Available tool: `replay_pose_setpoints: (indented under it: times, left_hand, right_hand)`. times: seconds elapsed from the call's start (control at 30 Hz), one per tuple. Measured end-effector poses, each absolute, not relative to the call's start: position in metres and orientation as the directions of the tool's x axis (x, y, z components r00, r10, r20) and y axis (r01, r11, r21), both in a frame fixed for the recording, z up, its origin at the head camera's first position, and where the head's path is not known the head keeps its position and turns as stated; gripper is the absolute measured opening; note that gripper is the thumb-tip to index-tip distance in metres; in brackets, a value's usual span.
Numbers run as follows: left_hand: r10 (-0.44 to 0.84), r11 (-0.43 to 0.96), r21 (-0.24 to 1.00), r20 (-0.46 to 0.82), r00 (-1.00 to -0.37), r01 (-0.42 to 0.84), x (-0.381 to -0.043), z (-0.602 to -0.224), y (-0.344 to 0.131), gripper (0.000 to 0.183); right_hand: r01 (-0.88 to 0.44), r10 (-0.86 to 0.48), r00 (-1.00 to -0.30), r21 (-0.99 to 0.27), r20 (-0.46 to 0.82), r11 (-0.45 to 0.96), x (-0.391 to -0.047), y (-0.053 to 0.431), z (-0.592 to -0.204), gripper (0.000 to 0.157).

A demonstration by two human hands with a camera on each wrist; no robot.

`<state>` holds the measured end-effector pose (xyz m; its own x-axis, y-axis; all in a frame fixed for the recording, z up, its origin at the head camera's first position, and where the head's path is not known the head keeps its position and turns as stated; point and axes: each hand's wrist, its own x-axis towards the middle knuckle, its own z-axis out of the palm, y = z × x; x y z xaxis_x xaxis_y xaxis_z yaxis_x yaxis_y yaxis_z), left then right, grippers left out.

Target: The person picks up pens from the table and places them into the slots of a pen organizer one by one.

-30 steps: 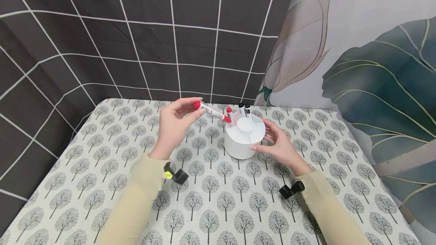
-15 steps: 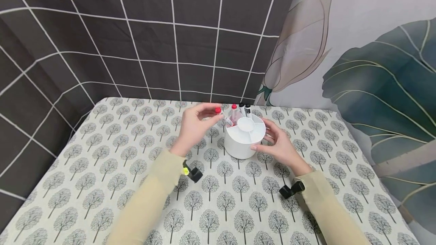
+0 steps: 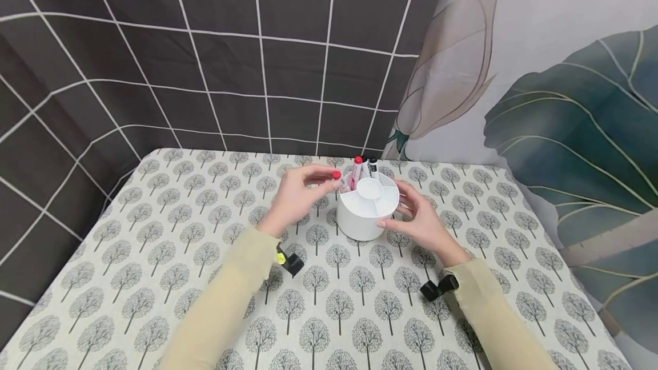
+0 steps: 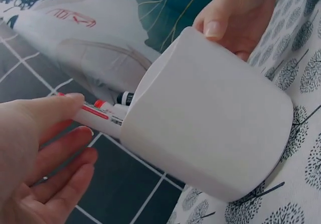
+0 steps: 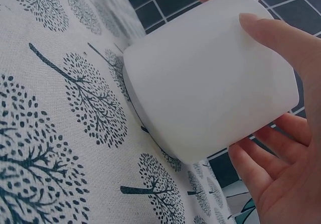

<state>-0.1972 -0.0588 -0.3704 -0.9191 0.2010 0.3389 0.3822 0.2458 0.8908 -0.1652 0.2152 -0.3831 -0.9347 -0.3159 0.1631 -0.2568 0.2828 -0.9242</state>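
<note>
A round white desk organizer [image 3: 360,222] with several compartments stands on the table. My left hand [image 3: 300,196] pinches a white marker with a red end [image 3: 336,176] between thumb and finger; its lower part is down inside the organizer's left back compartment. Beside it another red-capped marker [image 3: 356,171] stands in the organizer. Black-capped markers [image 3: 373,169] stand in the back, one partly hidden. In the right wrist view my right hand [image 5: 286,158] grips the organizer's side, thumb on the near wall and fingers round the other side.
A tree-patterned cloth [image 3: 313,301] covers the table. Behind it hangs a dark cloth with a white grid [image 3: 216,61]. On the right is a curtain with large leaves and a flower bud [image 3: 581,119].
My left hand has moved right and carried the marker from outside the rim into the compartment, tilting it more upright. The other red-capped marker has shifted right. My right hand stays on the organizer.
</note>
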Motion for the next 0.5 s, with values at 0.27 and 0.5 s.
replay_pose_setpoints:
  times: [0.27,0.5]
  left_hand:
    - [0.188,0.196,0.894,0.368,-0.911,0.402,-0.2,-0.366,-0.053,0.042]
    - [0.132,0.32,0.878,0.33,-0.935,0.355,-0.201,-0.371,-0.08,0.048]
  right_hand:
    - [-0.258,-0.314,-0.934,-0.928,0.168,0.27,-0.165,0.215,-0.384,0.091]
    - [-0.326,-0.325,-0.914,-0.915,0.241,0.238,-0.168,0.226,-0.384,0.072]
